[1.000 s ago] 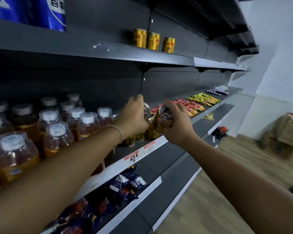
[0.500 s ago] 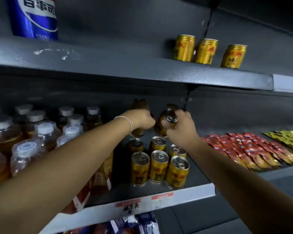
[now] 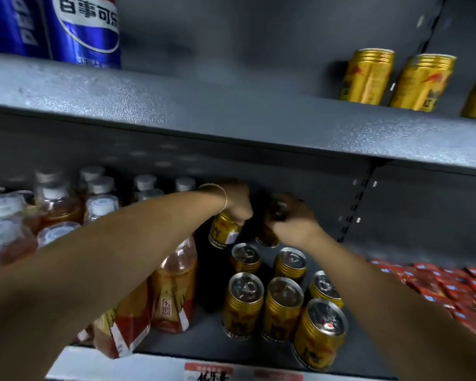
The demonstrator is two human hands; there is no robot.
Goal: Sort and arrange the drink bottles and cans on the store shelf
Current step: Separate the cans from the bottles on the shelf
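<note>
The left hand (image 3: 235,200) curls round the top of one gold can (image 3: 223,229), and the right hand (image 3: 291,218) curls round a shadowed second can (image 3: 267,237). Both cans are deep in the shelf (image 3: 204,334). Six upright cans (image 3: 283,307) stand at six o'clock. Three more cans (image 3: 422,81) sit at one o'clock, and two blue cans (image 3: 85,31) at eleven.

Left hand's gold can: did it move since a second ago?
Yes. The gold can in the left hand went deeper into the shelf: from over the standing cans to behind them, toward the back wall.
</note>
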